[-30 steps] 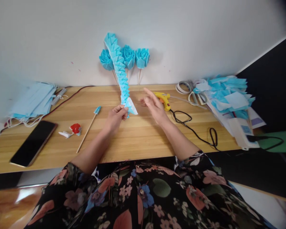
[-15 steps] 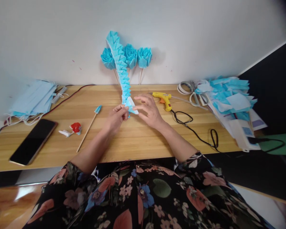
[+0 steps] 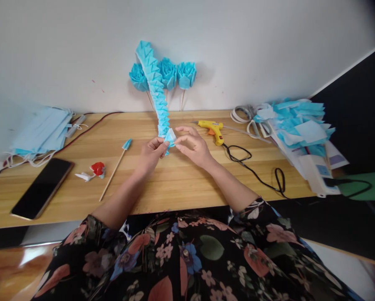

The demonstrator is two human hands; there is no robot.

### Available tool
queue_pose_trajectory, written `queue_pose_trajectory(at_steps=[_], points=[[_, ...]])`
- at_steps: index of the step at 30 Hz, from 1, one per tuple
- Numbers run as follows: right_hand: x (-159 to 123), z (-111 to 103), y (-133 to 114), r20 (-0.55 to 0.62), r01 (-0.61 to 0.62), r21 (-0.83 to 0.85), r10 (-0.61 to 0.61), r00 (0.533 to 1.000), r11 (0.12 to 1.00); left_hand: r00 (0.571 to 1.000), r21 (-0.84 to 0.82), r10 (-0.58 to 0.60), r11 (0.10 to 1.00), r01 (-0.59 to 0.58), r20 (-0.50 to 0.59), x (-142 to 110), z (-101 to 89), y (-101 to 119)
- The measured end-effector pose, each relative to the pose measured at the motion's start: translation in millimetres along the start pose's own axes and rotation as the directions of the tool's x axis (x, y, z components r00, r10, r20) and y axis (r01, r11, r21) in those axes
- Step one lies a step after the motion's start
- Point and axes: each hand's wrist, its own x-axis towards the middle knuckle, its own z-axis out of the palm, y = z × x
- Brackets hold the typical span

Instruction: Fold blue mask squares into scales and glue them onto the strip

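Observation:
A long strip of folded light-blue fabric (image 3: 156,85), pleated into overlapping points, rises from my hands toward the wall. My left hand (image 3: 152,154) pinches its lower end between thumb and fingers. Around the small white-and-blue flap (image 3: 170,136) at that end, my right hand (image 3: 195,147) has its thumb and forefinger drawn together at the flap's right edge; its other fingers are curved above. Behind the strip, several blue fabric flowers (image 3: 186,75) on thin sticks lean by the wall.
Left: face masks (image 3: 45,129), a phone (image 3: 42,188), a red-wrapped item (image 3: 98,169) and a blue-tipped stick (image 3: 114,175). Right: a yellow glue gun (image 3: 213,128) with a looping black cord, tape (image 3: 240,114), scissors (image 3: 253,128), blue fabric pieces (image 3: 303,125) and a white power strip (image 3: 319,175).
The white flap at the strip's lower end has been folded inward and looks smaller. My right fingers have closed in on it. The whole view has shifted slightly.

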Motion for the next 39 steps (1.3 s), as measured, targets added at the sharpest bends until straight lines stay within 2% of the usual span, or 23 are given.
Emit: queue_pose_trajectory(at_steps=[11, 18, 23, 29, 39], points=[[-2, 6, 5, -0.001, -0.148, 0.266, 0.154, 0.988, 0.952, 1.0, 0.011, -0.012, 1.0, 0.012, 0.018, -1, 1.3, 1], [-3, 12, 11, 0.082, -0.263, 0.493, 0.256, 0.963, 0.829, 1.0, 0.027, -0.016, 1.0, 0.016, 0.016, 0, 2.0, 0], [-3, 14, 14, 0.162, -0.343, 0.503, 0.303, 0.939, 0.794, 1.0, 0.02, -0.018, 1.0, 0.018, 0.017, -1, 1.5, 0], [-4, 16, 20, 0.117, -0.306, 0.498, 0.287, 0.951, 0.811, 1.0, 0.016, -0.026, 1.0, 0.026, 0.007, -1, 2.8, 3], [-3, 14, 16, 0.095, -0.295, 0.472, 0.285, 0.954, 0.83, 0.999, 0.029, -0.04, 0.999, 0.04, 0.012, -2, 3.5, 3]])
